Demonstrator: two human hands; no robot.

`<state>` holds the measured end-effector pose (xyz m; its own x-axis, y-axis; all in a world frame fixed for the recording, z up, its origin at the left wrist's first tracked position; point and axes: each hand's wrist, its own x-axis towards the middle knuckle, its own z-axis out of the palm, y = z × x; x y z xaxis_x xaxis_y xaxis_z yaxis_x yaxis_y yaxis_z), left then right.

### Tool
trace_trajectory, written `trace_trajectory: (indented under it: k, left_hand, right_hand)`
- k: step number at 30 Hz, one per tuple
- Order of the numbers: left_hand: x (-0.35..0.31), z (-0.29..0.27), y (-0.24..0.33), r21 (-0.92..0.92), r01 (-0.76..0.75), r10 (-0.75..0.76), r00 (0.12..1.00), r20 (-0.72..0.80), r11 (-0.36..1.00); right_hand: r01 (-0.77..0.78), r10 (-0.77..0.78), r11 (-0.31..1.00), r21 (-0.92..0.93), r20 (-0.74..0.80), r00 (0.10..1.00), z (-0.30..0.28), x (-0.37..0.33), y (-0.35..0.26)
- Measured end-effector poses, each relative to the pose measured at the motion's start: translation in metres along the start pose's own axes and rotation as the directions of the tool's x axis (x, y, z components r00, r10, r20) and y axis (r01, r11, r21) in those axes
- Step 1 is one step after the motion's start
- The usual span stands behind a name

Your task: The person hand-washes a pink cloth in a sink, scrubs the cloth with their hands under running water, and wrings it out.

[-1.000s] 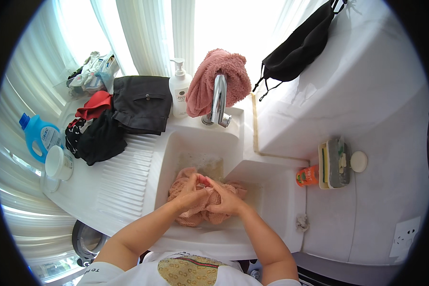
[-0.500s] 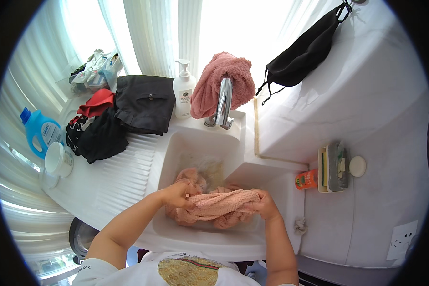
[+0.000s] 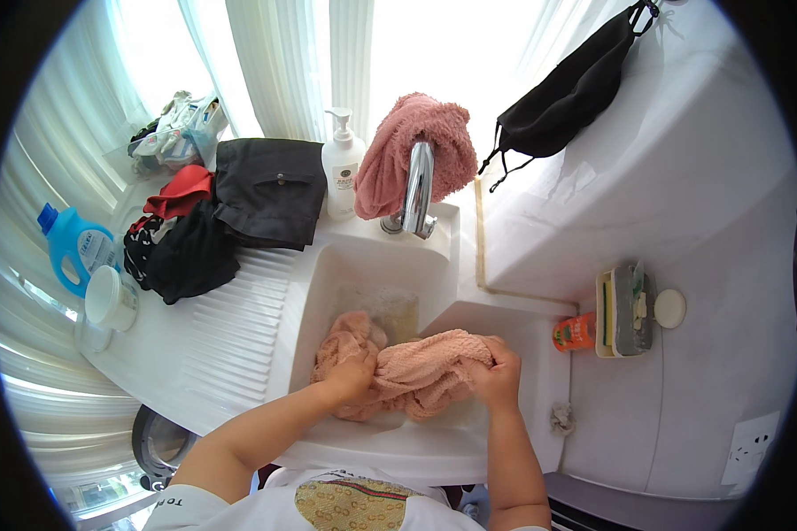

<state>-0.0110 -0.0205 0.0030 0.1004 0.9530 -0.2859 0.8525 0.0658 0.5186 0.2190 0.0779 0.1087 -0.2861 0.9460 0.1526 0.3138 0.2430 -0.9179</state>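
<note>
A wet, salmon-pink textured towel [image 3: 429,367] is bunched up in the white sink [image 3: 328,265], partly in cloudy water. My left hand [image 3: 352,379] is closed on its left part, low in the basin. At the right end my right hand [image 3: 498,367] grips the cloth, a little higher, with its fingers wrapped over the fabric. Between the two hands the towel lies in thick folds. Its lower portion rests in the water, and some of it is hidden under my hands.
A chrome faucet [image 3: 419,190] with a darker pink cloth [image 3: 398,150] over it rises behind the sink. Left stand a pump bottle [image 3: 341,164], dark folded garment [image 3: 274,190], black clothes [image 3: 190,257] and blue detergent bottle [image 3: 75,243]. A ribbed washboard [image 3: 239,327] flanks the basin.
My left hand has moved right and slightly down along the towel. The stretch between my hands has gone from tightly twisted to looser, bulkier folds, and my right hand has risen a little.
</note>
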Motion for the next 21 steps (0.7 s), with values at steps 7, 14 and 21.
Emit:
trace_trajectory:
  k: [7,14,21]
  left_hand:
    - [0.002,-0.028,-0.010,0.215,0.146,-0.209,0.927,0.312,0.966]
    - [-0.006,-0.073,-0.029,-0.995,0.074,0.006,0.997,0.075,0.068]
    - [0.000,-0.024,-0.013,-0.790,-0.013,-0.280,0.938,0.202,-0.613]
  right_hand:
    - [-0.260,0.366,0.886,-0.384,0.234,0.901,-0.008,0.009,0.035]
    - [-0.037,0.375,0.732,-0.680,0.357,0.856,0.044,-0.034,0.102]
    - [-0.586,0.399,0.722,0.369,0.469,0.788,0.071,-0.017,0.088]
